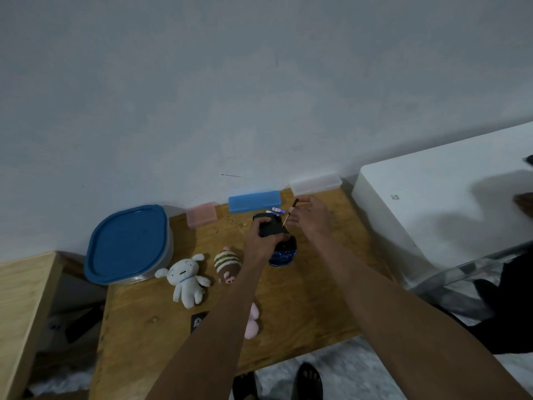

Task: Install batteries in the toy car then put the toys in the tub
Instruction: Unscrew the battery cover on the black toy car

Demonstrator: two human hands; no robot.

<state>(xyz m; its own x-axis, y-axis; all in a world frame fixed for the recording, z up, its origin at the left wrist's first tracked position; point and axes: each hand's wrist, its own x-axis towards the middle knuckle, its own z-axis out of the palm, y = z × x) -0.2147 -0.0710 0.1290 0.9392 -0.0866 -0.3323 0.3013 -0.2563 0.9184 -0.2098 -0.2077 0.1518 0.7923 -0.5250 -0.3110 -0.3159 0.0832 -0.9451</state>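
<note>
Left hand (261, 241) grips the toy car (278, 241) from above, fingers curled over its dark underside; car sits upside down near the middle of the bench (317, 298), presumably so the battery hatch faces up and the body cannot roll. Right hand (310, 216) pinches a slim screwdriver (290, 213) between thumb and fingers, tip angled down toward the car's rear end; whether the tip touches a screw cannot be told.

Tub (128, 245), blue lid on, stands at the bench's far left corner, well apart from the car; the lid must come off before any toy goes in.

White plush (187, 280) and striped plush (227, 265) lie between tub and car, waiting. A pink plush (253, 323) shows partly behind the left forearm.

Batteries (277, 210) lie just beyond the car, beside a blue case (255, 201), within easy reach for loading.
</note>
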